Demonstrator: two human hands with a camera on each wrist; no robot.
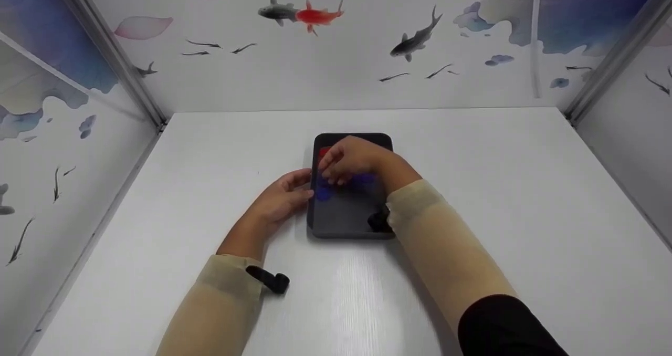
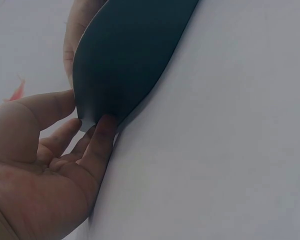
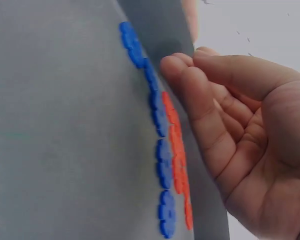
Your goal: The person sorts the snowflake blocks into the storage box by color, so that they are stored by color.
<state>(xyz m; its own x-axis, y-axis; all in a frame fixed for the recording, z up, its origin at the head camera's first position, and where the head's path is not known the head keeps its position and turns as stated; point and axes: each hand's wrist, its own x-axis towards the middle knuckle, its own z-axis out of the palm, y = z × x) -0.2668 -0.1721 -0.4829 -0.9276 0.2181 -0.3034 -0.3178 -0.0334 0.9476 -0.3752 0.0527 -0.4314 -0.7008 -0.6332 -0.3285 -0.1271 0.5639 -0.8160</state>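
Note:
A dark grey rectangular tray (image 1: pixel 346 217) lies on the white table. Inside it are several blue flower-shaped plastic pieces (image 3: pixel 160 110), lined up in a row, with red flower-shaped pieces (image 3: pixel 176 155) beside them along the far wall. My left hand (image 1: pixel 286 196) holds the tray's left side, thumb near the rim and fingers against the outer wall (image 2: pixel 125 55). Over the tray's far left part hovers my right hand (image 1: pixel 353 161), its fingers loosely bent and the thumb close to the fingertips (image 3: pixel 172 65). No piece shows between them. In the head view this hand hides part of the pieces.
The white tabletop (image 1: pixel 499 188) surrounds the tray. Upright panels printed with fish (image 1: pixel 320 14) close off the back and both sides. A black wrist mount (image 1: pixel 270 280) sticks out from the left sleeve, and another (image 1: pixel 378 220) sits at the right sleeve.

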